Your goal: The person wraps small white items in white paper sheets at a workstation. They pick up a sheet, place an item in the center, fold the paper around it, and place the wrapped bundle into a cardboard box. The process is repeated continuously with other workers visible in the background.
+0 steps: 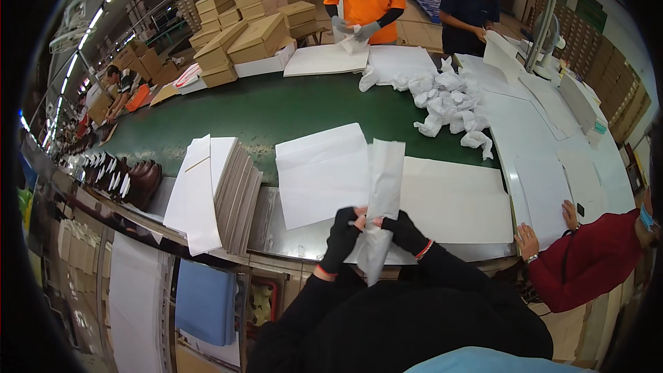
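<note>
A long folded strip of white paper stands upright in front of me, pinched at its middle between both hands. My left hand, in a black fingerless glove, closes on its left edge with bare fingertips. From the other side my right hand, gloved the same way, grips the strip too. Its lower end hangs over the table's front edge. Just behind lie a white sheet on the left and a wide stack of off-white sheets on the right.
A green conveyor belt runs across, with crumpled paper wads on it. Left are a tall paper stack and brown shoes. Cardboard boxes stand beyond. Co-workers stand opposite; another in a red sleeve leans in at right.
</note>
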`<state>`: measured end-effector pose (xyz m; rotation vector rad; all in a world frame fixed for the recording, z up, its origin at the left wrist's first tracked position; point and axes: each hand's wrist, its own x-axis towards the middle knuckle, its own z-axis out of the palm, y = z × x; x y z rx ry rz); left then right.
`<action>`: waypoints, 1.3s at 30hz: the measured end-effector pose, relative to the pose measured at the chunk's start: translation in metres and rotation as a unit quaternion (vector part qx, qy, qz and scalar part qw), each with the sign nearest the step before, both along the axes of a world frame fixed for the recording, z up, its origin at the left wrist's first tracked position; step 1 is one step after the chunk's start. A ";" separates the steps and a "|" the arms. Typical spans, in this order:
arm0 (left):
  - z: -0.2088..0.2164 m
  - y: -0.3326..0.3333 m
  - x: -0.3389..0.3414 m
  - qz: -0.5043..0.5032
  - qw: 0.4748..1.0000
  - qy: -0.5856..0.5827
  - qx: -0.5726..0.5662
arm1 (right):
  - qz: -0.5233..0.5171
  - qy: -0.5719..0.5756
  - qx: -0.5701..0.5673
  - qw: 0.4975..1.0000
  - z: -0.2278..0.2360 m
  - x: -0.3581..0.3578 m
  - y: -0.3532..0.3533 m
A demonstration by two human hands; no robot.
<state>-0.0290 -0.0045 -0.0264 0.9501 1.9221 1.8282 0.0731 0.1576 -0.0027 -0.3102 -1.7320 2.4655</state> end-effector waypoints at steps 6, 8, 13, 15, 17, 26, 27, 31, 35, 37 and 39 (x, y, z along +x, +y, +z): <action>0.080 -0.008 0.005 -0.209 0.949 -0.139 0.190 | 0.045 0.040 0.350 0.935 0.050 0.020 0.004; 0.088 -0.012 0.013 -0.215 0.950 -0.150 0.171 | 0.058 0.015 0.380 0.923 0.054 0.027 0.005; 0.111 -0.017 0.034 -0.021 0.994 -0.071 0.075 | 0.109 0.001 0.392 0.913 0.062 0.043 0.007; 0.113 -0.019 0.038 -0.005 0.994 -0.084 0.076 | 0.119 0.024 0.401 0.908 0.061 0.047 0.004; 0.108 -0.020 0.042 -0.036 0.985 -0.116 0.124 | 0.129 0.007 0.411 0.903 0.059 0.049 0.001; 0.089 -0.019 0.046 -0.094 0.943 -0.293 0.125 | 0.173 0.062 0.410 0.894 0.052 0.056 0.000; 0.080 -0.019 0.046 -0.121 0.914 -0.361 0.140 | 0.172 0.057 0.401 0.898 0.052 0.057 -0.002; 0.047 -0.010 0.051 0.033 0.993 -0.106 0.031 | 0.177 0.038 0.389 0.903 0.053 0.062 -0.007; 0.048 -0.012 0.050 0.070 0.996 0.047 -0.009 | 0.177 -0.008 0.375 0.910 0.037 0.070 -0.001; 0.057 -0.017 0.055 -0.019 0.998 -0.054 -0.039 | 0.160 -0.005 0.355 0.921 0.035 0.072 -0.002; 0.062 -0.020 0.049 -0.109 0.990 -0.023 -0.083 | 0.165 0.003 0.406 0.899 0.035 0.068 0.002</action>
